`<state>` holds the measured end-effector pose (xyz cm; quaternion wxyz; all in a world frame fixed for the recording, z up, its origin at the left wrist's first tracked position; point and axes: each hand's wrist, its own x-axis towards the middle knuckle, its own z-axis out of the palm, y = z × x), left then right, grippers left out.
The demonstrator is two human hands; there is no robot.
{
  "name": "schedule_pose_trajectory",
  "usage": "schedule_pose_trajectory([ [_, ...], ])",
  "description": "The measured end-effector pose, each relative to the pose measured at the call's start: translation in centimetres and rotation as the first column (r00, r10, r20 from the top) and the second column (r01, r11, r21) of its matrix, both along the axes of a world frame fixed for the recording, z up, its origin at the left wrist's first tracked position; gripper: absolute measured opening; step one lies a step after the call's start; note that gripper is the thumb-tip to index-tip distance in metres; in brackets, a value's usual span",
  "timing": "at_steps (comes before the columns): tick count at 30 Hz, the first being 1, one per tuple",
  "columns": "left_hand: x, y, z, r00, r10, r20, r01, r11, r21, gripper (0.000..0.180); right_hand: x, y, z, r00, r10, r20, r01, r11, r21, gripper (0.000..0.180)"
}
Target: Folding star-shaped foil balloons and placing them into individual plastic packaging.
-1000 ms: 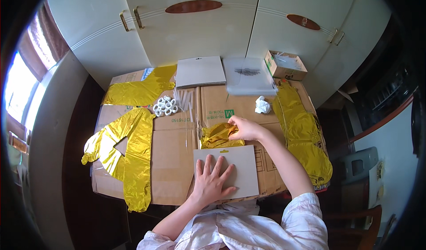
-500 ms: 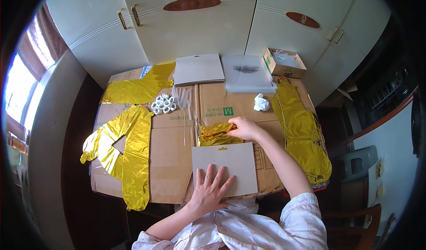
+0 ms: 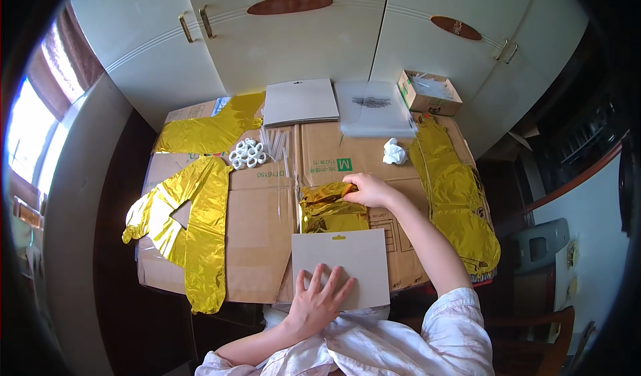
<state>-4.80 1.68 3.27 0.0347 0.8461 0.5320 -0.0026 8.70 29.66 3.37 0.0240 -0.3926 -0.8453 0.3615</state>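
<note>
Spread flat with fingers apart, my left hand (image 3: 320, 299) presses on a grey-white card (image 3: 360, 262) that has a slot near its top edge. The card lies at the table's near edge, its lower part over my lap. From under its far edge a folded gold foil balloon (image 3: 330, 209) sticks out. My right hand (image 3: 366, 190) pinches the far right corner of that foil. How much foil lies beneath the card is hidden.
Flattened cardboard (image 3: 257, 242) covers the table. Around it lie gold foil balloons (image 3: 207, 216), white ribbon rolls (image 3: 247, 154), clear straws (image 3: 275, 146), a card stack (image 3: 302, 102), clear plastic bags (image 3: 374, 112), crumpled white tissue (image 3: 394, 151) and a small open box (image 3: 429, 94).
My left hand and the card have slid slightly toward me, so more of the gold foil shows beyond the card. My right hand keeps its pinch on the foil, nearly in place.
</note>
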Motion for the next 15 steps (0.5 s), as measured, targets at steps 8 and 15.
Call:
schedule_pose_trajectory([
  [8,-0.6,2.3,0.3,0.998,0.008,0.065,-0.006,0.999,-0.039,0.075,0.8,0.0,-0.6,0.997,0.028,-0.075,-0.028,1.000,0.008,0.040],
  [15,-1.0,3.3,0.4,0.990,0.029,0.138,-0.027,0.999,-0.019,0.074,0.9,-2.3,1.3,0.990,0.021,-0.138,-0.026,0.999,-0.039,0.041],
])
